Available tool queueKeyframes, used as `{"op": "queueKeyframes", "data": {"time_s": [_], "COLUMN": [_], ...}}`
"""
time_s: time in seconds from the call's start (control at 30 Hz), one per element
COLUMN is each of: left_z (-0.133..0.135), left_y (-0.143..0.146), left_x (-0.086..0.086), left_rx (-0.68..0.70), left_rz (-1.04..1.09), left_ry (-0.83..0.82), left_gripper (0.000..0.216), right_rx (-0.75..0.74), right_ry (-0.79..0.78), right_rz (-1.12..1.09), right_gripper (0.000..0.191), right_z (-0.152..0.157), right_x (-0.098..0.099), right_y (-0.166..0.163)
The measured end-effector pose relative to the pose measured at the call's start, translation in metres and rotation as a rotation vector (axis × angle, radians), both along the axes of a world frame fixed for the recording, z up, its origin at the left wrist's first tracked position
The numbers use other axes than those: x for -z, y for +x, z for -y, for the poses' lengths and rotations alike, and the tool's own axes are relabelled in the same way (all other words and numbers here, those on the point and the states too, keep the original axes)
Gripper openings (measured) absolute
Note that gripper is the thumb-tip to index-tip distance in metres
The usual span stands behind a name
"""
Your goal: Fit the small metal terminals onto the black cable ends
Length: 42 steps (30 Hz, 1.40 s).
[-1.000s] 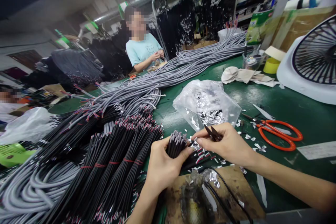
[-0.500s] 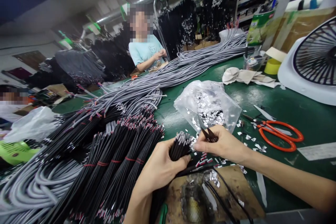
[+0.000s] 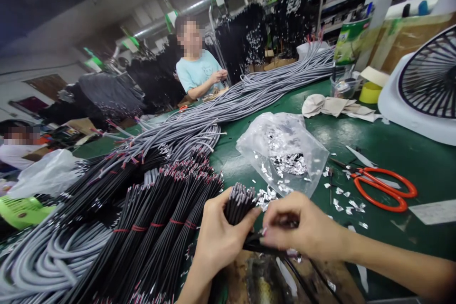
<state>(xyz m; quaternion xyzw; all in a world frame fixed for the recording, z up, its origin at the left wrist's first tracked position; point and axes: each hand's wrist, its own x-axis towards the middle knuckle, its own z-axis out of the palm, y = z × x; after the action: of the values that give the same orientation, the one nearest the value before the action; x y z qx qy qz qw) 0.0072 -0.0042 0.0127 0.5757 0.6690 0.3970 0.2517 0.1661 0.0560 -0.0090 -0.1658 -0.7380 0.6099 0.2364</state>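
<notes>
My left hand (image 3: 223, 232) is wrapped round a tight bundle of black cables (image 3: 239, 205), whose pale grey ends point up. Close beside it, my right hand (image 3: 302, 228) is blurred, with thumb and fingers curled together. A small pale-pink tip shows at its fingertips, and something dark sits inside the curled fingers; I cannot make out either fully. Black cable (image 3: 261, 243) runs beneath both hands toward the stained brown board (image 3: 342, 278). Behind the hands lies a clear plastic bag (image 3: 281, 140) with silvery scraps, more of which are scattered around it.
Red-tied black cable bundles (image 3: 153, 232) and grey cables (image 3: 213, 104) lie left and across the green table (image 3: 359, 133). Orange-handled scissors (image 3: 386, 187) and a white fan (image 3: 409, 90) are at right. Another person (image 3: 199, 71) works opposite.
My right hand has dropped from beside the bundle's ends to lower by the black cable. The dark pointed tool tips that stuck up from it no longer show.
</notes>
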Motion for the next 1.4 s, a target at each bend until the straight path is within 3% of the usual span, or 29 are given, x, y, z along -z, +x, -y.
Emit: {"op": "queueKeyframes", "data": {"time_s": [0.1, 0.17, 0.3, 0.57, 0.73, 0.87, 1.0, 1.2, 1.4], "left_z": [0.001, 0.001, 0.001, 0.002, 0.003, 0.004, 0.001, -0.002, -0.002], "left_y": [-0.001, -0.002, -0.001, 0.001, -0.003, -0.002, 0.003, 0.001, 0.001], "left_x": [-0.002, -0.003, -0.003, -0.001, -0.003, -0.008, -0.005, 0.004, 0.001], "left_rx": [-0.035, -0.049, -0.047, -0.053, -0.031, -0.021, 0.042, 0.027, 0.069], "left_rz": [0.013, 0.023, 0.032, 0.043, 0.202, 0.266, 0.199, 0.143, 0.262], "left_ry": [0.04, 0.03, 0.019, 0.003, -0.1, -0.145, -0.09, -0.057, -0.116], "left_gripper": [0.016, 0.017, 0.015, 0.015, 0.021, 0.022, 0.017, 0.016, 0.015], "right_rx": [0.338, 0.413, 0.363, 0.33, 0.324, 0.376, 0.448, 0.412, 0.412], "right_ry": [0.135, 0.238, 0.358, 0.396, 0.416, 0.352, 0.253, 0.191, 0.171], "right_rz": [0.039, 0.054, 0.013, -0.015, -0.009, -0.048, -0.09, -0.137, -0.033], "right_gripper": [0.027, 0.029, 0.024, 0.022, 0.022, 0.019, 0.018, 0.018, 0.019], "right_z": [-0.004, -0.006, -0.005, -0.007, -0.009, -0.009, -0.008, -0.007, -0.01], "right_x": [0.002, 0.002, 0.003, 0.001, -0.001, 0.0, 0.002, -0.002, 0.001], "right_y": [-0.002, -0.001, 0.0, -0.001, 0.001, 0.001, 0.0, -0.003, -0.002]}}
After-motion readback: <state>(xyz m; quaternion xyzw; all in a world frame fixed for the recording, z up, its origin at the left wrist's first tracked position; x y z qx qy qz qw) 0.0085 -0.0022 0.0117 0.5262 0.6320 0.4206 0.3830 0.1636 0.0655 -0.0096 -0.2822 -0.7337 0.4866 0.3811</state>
